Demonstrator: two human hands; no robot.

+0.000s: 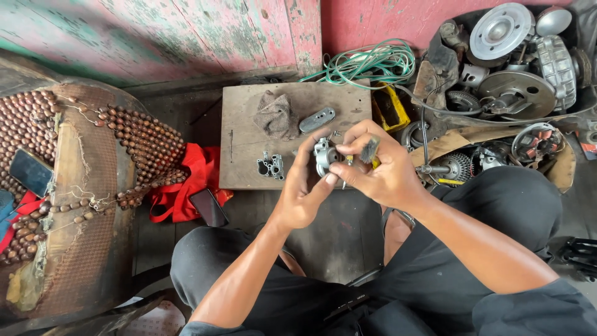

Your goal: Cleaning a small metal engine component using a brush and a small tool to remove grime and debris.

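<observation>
My left hand holds a small silver metal engine part up over the front edge of a wooden board. My right hand is pressed against the part from the right, gripping a small dark brush and a yellow-handled tool whose tip pokes out below my fingers. On the board lie a grey rag, an oblong metal cover plate and a small cast metal piece.
A beaded seat cover with a phone lies at left. Red cloth and another phone sit beside the board. Green wire, a yellow box and several engine parts fill the right.
</observation>
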